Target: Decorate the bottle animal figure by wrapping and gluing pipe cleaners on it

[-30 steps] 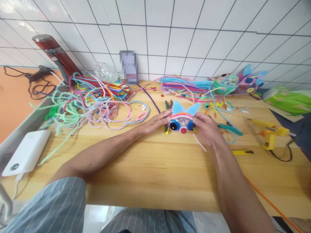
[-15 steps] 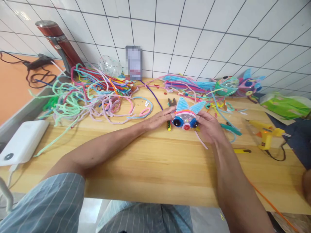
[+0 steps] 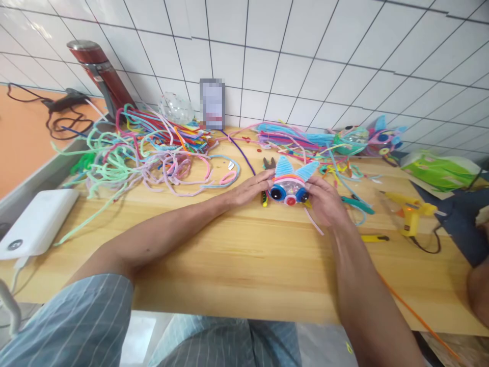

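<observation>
A clear plastic ball made up as an animal face [image 3: 289,185] is between my hands over the middle of the table. It has two blue pipe-cleaner ears, blue-ringed dark eyes, a red button nose and pink and orange bands on top. My left hand [image 3: 254,188] grips its left side with the fingers near the ear. On the right side, my right hand [image 3: 324,198] pinches it by the edge. A thin pink pipe cleaner [image 3: 314,222] hangs below my right hand. Pliers [image 3: 269,164] lie just behind my left fingertips, partly hidden.
Tangled pipe cleaners [image 3: 114,163] spread across the left, before a red flask [image 3: 101,76]. Straight pipe-cleaner bundles [image 3: 294,136] and two decorated balls [image 3: 351,140] stand along the wall. To the right lie a yellow glue gun [image 3: 410,211], a yellow cutter [image 3: 375,238] and green-handled pliers [image 3: 359,205].
The view has shifted slightly, so the things on the right appear farther left. Both hands keep their hold on the animal-face ball, with hardly any movement.
</observation>
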Action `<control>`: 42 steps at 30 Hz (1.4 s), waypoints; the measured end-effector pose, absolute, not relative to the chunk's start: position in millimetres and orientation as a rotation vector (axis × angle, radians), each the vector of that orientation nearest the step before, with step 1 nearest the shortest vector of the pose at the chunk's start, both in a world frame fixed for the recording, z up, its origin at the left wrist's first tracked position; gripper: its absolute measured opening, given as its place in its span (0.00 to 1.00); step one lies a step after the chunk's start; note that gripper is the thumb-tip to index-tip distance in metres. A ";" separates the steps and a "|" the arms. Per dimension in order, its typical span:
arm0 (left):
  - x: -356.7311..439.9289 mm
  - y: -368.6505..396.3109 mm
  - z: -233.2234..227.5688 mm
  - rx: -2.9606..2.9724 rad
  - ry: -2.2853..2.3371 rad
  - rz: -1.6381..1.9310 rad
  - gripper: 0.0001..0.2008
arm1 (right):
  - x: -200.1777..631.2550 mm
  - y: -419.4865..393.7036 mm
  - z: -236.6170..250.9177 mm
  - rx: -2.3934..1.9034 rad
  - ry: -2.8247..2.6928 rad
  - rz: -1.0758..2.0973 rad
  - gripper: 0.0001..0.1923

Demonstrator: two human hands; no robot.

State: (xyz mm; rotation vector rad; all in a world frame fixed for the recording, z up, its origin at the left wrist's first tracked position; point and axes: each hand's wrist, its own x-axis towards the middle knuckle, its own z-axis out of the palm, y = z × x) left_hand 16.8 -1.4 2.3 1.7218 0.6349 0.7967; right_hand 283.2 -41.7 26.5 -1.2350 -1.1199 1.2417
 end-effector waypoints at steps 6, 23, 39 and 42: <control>18.2 -4.0 9.3 1.755 0.602 0.806 0.37 | 284.3 -41.6 26.9 -1.243 -1.128 1.243 0.17; 16.1 -1.9 2.7 1.726 0.597 0.806 0.37 | 264.6 -62.7 50.5 -1.453 -1.491 0.285 0.05; 16.2 -5.9 7.5 1.704 0.690 0.786 0.40 | 262.5 -83.5 69.8 -1.385 -1.991 -0.087 0.13; 15.7 -6.4 8.6 1.700 0.688 0.781 0.39 | 261.2 -83.8 68.3 -1.380 -2.023 -0.105 0.13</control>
